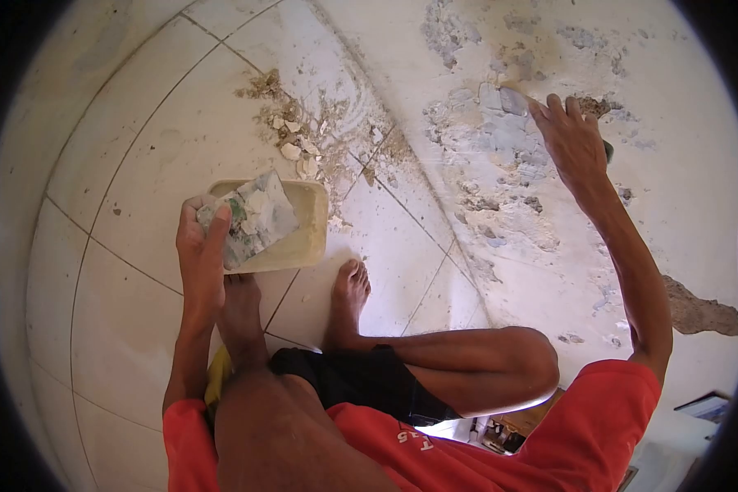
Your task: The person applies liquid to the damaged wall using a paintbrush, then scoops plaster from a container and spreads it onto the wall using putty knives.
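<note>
My left hand (202, 238) grips a flat metal plate (283, 215) smeared with pale putty (258, 209), thumb on top. The plate is above a cream rectangular tub (310, 225) on the floor and covers part of it. Up at the wall (541, 271), my right hand (572, 141) is closed around a putty knife, its blade (512, 101) flat against a patch of grey, wet-looking filler (504, 131). A dark handle end (608, 152) shows past the palm. Around the blade the wall is pitted and flaking.
Plaster chips (291, 151) and brown crumbs (264, 86) lie on the tiled floor (156, 176) along the wall's foot. My bare foot (351, 287) is near the tub. A larger bare patch (701, 307) marks the wall at right. Framed items (705, 406) appear lower right.
</note>
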Demonstrator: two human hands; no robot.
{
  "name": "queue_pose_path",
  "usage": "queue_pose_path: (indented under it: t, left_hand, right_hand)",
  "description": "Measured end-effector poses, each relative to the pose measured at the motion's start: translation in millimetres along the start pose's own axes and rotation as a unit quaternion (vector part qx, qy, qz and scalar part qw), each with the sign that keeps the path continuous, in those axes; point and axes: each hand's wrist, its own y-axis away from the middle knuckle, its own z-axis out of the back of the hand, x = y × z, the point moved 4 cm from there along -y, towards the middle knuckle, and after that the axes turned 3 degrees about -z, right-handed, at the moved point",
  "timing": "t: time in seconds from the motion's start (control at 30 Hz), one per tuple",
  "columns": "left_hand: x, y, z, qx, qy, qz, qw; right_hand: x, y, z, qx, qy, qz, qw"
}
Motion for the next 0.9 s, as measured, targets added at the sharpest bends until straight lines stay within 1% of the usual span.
queue_pose_path:
  t: [0.07, 0.27, 0.33, 0.4, 0.47, 0.5, 0.57, 0.6, 0.67, 0.7, 0.77, 0.8, 0.87, 0.9]
  left_hand:
    - [1.5, -0.3, 1.2, 0.004, 0.003, -0.004, 1.000]
    - [6.2, -2.6, -4.6, 0.023, 0.021, 0.000, 0.999]
    - [6.6, -2.6, -5.0, 0.027, 0.022, 0.003, 0.999]
    - [6.4, -3.0, -5.3, 0.027, 0.019, 0.005, 0.999]
    - [5.4, -4.0, -5.1, 0.031, 0.009, 0.000, 0.999]
    - [5.2, -5.3, -5.5, 0.030, 0.008, -0.001, 1.000]
    - [5.6, -7.0, -7.6, 0.032, -0.004, -0.001, 0.999]
    - [3.7, -7.1, -13.0, 0.038, -0.005, -0.002, 0.999]
    - [-1.4, -6.2, -21.8, 0.022, 0.015, 0.012, 1.000]
    - [-1.5, -6.3, -18.8, 0.019, 0.014, 0.011, 1.000]
    - [0.5, -3.7, -14.6, 0.028, 0.011, 0.012, 0.999]
    - [1.8, -2.7, -10.3, 0.026, 0.010, 0.014, 1.000]
    - [4.0, -2.6, -0.5, 0.001, -0.026, 0.014, 1.000]
    - [4.2, -2.3, -1.6, 0.002, -0.025, 0.015, 1.000]
  right_hand:
    - [-5.9, 7.4, -2.9, -0.009, 0.018, -0.004, 1.000]
    - [-26.6, 36.9, -8.8, 0.019, 0.037, -0.022, 0.999]
    - [-37.5, 46.1, -4.2, 0.031, 0.001, -0.024, 0.999]
    - [-43.7, 55.8, 6.5, 0.016, 0.013, -0.019, 1.000]
    - [-47.2, 64.1, 14.0, 0.045, -0.016, -0.055, 0.997]
    - [-44.1, 61.2, 13.1, 0.043, -0.018, -0.056, 0.997]
    - [-29.4, 58.6, 18.8, 0.020, -0.107, -0.086, 0.990]
    - [-16.5, 49.8, 17.2, 0.036, -0.119, -0.091, 0.988]
    - [10.1, 30.7, 7.8, -0.003, -0.130, -0.058, 0.990]
    - [18.8, 22.2, 7.6, -0.006, -0.131, -0.058, 0.990]
    - [34.0, 8.5, 5.1, 0.013, -0.103, -0.018, 0.994]
    - [35.4, 7.8, 5.1, 0.013, -0.104, -0.017, 0.994]
    - [34.6, 8.7, 0.9, 0.054, -0.095, -0.010, 0.994]
    - [32.1, 10.5, 2.1, 0.056, -0.094, -0.010, 0.994]
